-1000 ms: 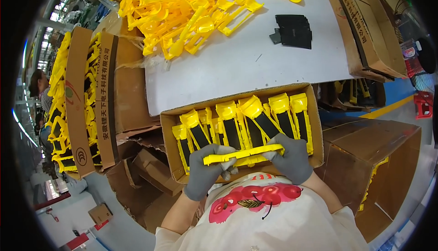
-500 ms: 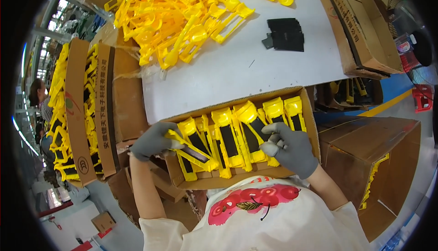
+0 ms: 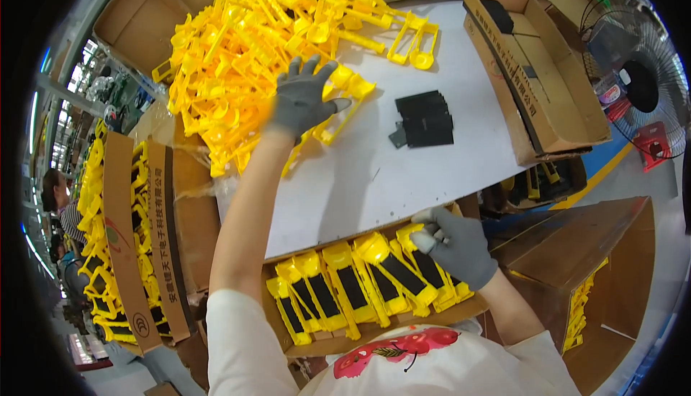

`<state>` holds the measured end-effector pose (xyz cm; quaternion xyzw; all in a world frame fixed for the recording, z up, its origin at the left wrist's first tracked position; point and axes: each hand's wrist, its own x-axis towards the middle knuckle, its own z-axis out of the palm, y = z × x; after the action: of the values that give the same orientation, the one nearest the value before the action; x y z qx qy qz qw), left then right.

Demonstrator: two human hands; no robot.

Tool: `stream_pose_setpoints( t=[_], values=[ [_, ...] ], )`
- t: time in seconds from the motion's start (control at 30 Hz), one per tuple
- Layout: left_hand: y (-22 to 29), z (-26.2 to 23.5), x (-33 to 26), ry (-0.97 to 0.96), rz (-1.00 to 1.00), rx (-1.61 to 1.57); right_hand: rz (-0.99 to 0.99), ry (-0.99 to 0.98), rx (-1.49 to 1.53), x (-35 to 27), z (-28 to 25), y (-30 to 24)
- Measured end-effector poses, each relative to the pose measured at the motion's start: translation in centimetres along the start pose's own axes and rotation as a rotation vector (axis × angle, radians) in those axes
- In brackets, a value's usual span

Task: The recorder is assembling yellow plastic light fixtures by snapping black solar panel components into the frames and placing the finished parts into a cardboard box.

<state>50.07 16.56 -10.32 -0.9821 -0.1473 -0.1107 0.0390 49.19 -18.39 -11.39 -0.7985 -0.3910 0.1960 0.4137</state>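
My left hand (image 3: 302, 99), in a grey glove, is open with fingers spread over the near right side of a large pile of yellow plastic frames (image 3: 237, 72) on the white table. My right hand (image 3: 461, 248), also gloved, is closed with curled fingers above the right end of a cardboard box (image 3: 302, 351). What it holds, if anything, is hidden. A row of yellow frames with black inserts (image 3: 350, 288) leans side by side in that box, and the right hand covers part of the row.
A stack of thin black sheets (image 3: 426, 123) lies on the white table (image 3: 345, 202). An open carton (image 3: 547, 79) stands at its right end. Another carton (image 3: 119, 230) full of yellow frames is on the left. A fan (image 3: 637, 83) and a large box (image 3: 576, 245) are at the right.
My left hand has let go of a yellow frame with a black insert in the box and reached forward to the pile. My right hand stays closed over the box's right side.
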Motion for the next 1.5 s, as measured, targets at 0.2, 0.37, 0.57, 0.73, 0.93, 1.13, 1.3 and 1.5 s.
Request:
stream_pose_setpoints(
  t=[0.2,0.37,0.57,0.73,0.93,1.13,1.3,1.5],
  values=[
    [1.2,5.1,3.4,-0.103,0.019,0.004,0.089,0.083,0.082,0.2,-0.6,1.6],
    [2.2,6.9,-3.1,0.064,0.228,-0.179,0.163,0.119,0.071,1.6,-2.2,4.0],
    [2.9,2.6,-11.1,-0.154,0.289,-0.329,0.088,0.254,-0.013,5.9,-3.5,6.2],
    [3.7,-1.7,-13.7,-0.259,0.252,-0.281,-0.063,0.281,-0.308,10.5,-4.6,9.5],
    [8.6,-3.6,-10.5,-0.244,0.321,-0.448,-0.139,0.25,-0.568,12.2,-4.1,9.9],
    [12.1,-0.3,-10.6,-0.388,0.466,-0.269,-0.213,0.076,-0.688,14.0,-1.4,6.6],
    [10.5,-3.9,-11.1,-0.243,0.331,-0.285,-0.082,-0.068,-0.628,13.9,-2.0,7.2],
    [7.5,-12.6,-14.4,-0.161,-0.429,-1.016,-0.075,0.258,-0.036,8.9,-5.3,4.9]
  ],
)
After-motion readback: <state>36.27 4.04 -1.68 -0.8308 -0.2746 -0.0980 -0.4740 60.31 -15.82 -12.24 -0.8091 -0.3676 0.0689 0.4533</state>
